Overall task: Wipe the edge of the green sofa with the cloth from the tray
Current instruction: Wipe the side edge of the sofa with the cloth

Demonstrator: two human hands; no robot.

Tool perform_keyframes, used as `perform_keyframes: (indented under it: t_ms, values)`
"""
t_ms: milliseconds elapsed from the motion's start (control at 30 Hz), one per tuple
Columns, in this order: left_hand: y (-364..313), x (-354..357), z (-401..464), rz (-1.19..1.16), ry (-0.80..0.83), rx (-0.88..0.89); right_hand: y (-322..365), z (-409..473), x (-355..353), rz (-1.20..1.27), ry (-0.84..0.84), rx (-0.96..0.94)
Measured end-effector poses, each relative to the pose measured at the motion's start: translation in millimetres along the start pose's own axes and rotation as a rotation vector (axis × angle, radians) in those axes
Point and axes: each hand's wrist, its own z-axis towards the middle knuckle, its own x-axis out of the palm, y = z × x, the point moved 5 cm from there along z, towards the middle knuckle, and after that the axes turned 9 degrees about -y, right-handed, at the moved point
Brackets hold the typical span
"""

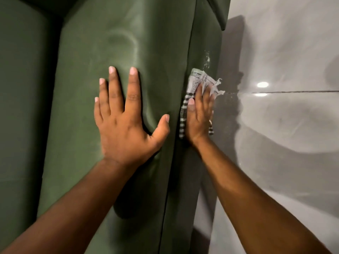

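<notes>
Left hand [124,123] lies flat, fingers spread, palm down on the top of the green sofa [102,74] arm, grasping nothing, denting the velvet. Right hand [199,116] presses the cloth [195,80] against the sofa's outer side edge, fingers flat over it, cloth pinned under the palm. Cloth is grey-white with dark stripes, frayed end sticking out right, striped strip showing beside the thumb. White specks [207,59] on the edge just above the cloth. Glossy grey tiled floor [284,125] at right.
</notes>
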Motion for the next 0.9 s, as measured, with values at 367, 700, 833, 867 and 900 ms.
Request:
perform_keyframes:
  t_ms: [367, 700, 833, 867, 900]
  values:
    - [-2, 2, 4, -0.003, -0.02, -0.002, -74, -156, -18, 0.11, 0.165, 0.081]
    - [-4, 2, 4, 0.0, -0.033, 0.016, -22, 39, 4, 0.006, 0.05, -0.019]
    - [-3, 2, 5, 0.009, -0.03, 0.012, -15, 0, 0, 0.009, 0.045, -0.085]
    - [-3, 2, 4, 0.008, -0.022, 0.01, -21, -30, -3, 0.019, 0.075, -0.121]
    - [-2, 1, 4, 0.001, -0.014, 0.006, -29, -61, -7, 0.041, 0.116, -0.117]
